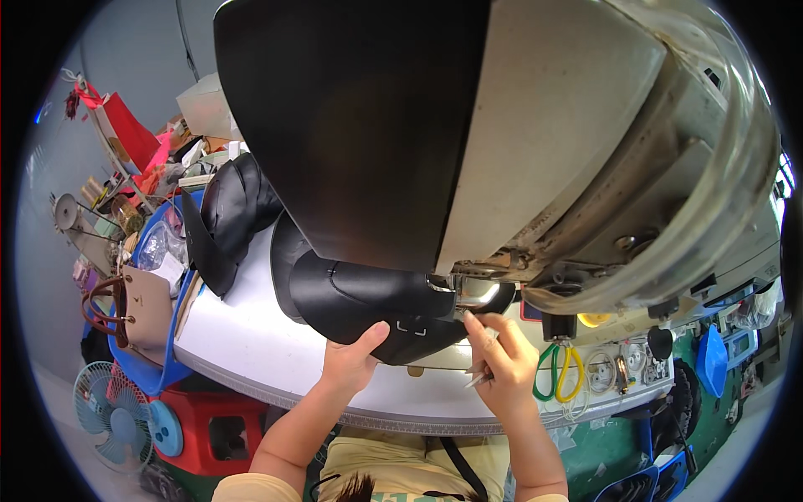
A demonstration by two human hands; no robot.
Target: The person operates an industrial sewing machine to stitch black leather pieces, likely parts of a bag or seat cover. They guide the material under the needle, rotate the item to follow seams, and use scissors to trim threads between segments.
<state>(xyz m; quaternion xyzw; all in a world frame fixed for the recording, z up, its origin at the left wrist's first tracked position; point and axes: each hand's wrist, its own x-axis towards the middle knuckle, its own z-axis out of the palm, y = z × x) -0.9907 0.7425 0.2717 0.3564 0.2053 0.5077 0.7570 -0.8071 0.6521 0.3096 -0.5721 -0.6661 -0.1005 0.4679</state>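
A stitched black leather-like piece point(376, 299) lies curved on the white table of a sewing machine point(552, 125), its right part under the needle area. My left hand point(351, 361) grips its near edge, thumb on top and fingers hidden underneath. My right hand point(504, 360) is closed around a slim pale metal tool point(478, 381), whose kind I cannot make out. Those fingertips are at the piece's right end, just in front of the needle point(457, 299). The machine's large head hides the far part of the piece.
More black pieces point(230, 209) are heaped at the table's left. Beside them stand a blue bin point(171, 372), a beige handbag point(150, 309) and a fan point(113, 410). Green scissors-like handles point(546, 372) and yellow ones point(572, 374) lie right of my right hand, near bobbin parts point(636, 360).
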